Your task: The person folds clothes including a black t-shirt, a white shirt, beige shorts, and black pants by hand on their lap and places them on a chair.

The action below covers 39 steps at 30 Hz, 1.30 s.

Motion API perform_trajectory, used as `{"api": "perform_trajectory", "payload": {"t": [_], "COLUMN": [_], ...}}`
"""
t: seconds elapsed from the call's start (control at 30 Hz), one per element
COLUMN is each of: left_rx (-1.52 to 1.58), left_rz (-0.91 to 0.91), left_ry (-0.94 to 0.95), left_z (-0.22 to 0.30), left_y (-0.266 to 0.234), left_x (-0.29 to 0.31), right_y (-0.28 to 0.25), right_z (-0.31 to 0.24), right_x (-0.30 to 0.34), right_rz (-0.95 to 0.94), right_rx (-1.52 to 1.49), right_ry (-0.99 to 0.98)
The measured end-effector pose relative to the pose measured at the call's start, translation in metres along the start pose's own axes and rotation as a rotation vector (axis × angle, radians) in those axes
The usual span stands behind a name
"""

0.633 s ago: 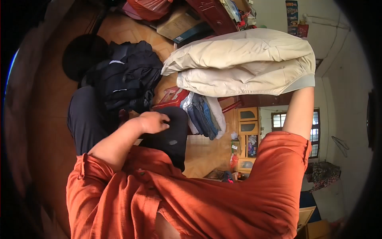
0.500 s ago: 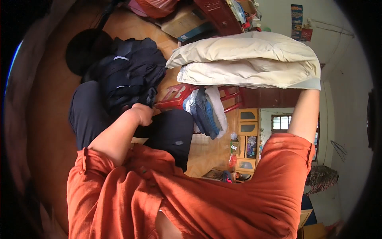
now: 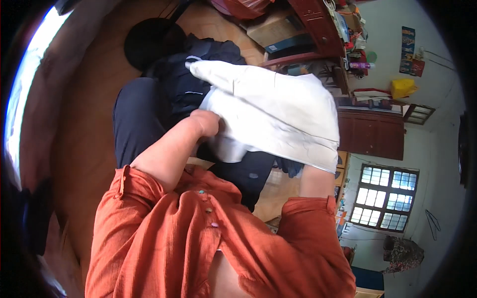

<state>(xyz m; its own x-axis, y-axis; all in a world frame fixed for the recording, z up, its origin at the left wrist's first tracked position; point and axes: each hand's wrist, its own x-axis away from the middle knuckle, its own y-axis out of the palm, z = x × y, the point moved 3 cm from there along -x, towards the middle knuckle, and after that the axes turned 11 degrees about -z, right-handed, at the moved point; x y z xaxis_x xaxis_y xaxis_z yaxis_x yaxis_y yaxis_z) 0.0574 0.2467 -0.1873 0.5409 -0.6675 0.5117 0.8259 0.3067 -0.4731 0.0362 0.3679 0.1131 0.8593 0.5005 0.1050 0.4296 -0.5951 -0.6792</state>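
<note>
A white garment (image 3: 278, 109) spreads in front of me, partly blurred by motion. My right forearm (image 3: 317, 185) runs into its near right edge, and the cloth hides that hand and its fingers. At the garment's near left edge is my left hand (image 3: 206, 123), fingers curled closed against the cloth. A heap of dark clothes (image 3: 213, 49) lies beyond my left hand, partly covered by the white garment. My knee in dark trousers (image 3: 141, 114) is beside my left forearm.
A round black base with a pole (image 3: 154, 44) stands on the floor at far left. A cardboard box (image 3: 278, 35) and a dark red cabinet (image 3: 320, 25) are at the back. To the right are a barred window (image 3: 385, 197) and a hanging patterned cloth (image 3: 403, 254).
The white garment has come down and left, nearer my lap, with my right arm lowered. My left hand has moved from my knee to the garment's edge. The view has shifted right.
</note>
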Motion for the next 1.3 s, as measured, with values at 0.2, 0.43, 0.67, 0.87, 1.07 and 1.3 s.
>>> {"api": "perform_trajectory", "payload": {"t": [0.2,0.43,0.67,0.87,1.07,1.3], "left_rx": [0.161,0.463,1.055,1.281,1.522,1.695], "left_rz": [0.096,0.215,-0.167,-0.204,-0.055,0.798], "left_ry": [-0.181,0.036,0.418,0.538,0.640,0.358], "left_z": [-0.050,-0.040,0.023,0.034,0.023,-0.057], "left_y": [0.004,0.010,0.035,0.043,0.027,-0.033], "left_x": [-0.015,-0.039,-0.021,-0.033,-0.026,0.006], "right_y": [-0.017,-0.056,-0.067,-0.065,-0.059,-0.033], "right_z": [0.000,-0.007,0.006,0.014,0.021,0.039], "right_x": [0.014,0.065,0.089,0.092,0.071,0.011], "right_rz": [0.044,0.161,0.214,0.199,0.150,0.006], "right_rx": [-0.007,0.003,0.009,0.032,0.090,0.219], "right_ry": [-0.027,-0.003,0.037,0.072,0.092,0.068]}}
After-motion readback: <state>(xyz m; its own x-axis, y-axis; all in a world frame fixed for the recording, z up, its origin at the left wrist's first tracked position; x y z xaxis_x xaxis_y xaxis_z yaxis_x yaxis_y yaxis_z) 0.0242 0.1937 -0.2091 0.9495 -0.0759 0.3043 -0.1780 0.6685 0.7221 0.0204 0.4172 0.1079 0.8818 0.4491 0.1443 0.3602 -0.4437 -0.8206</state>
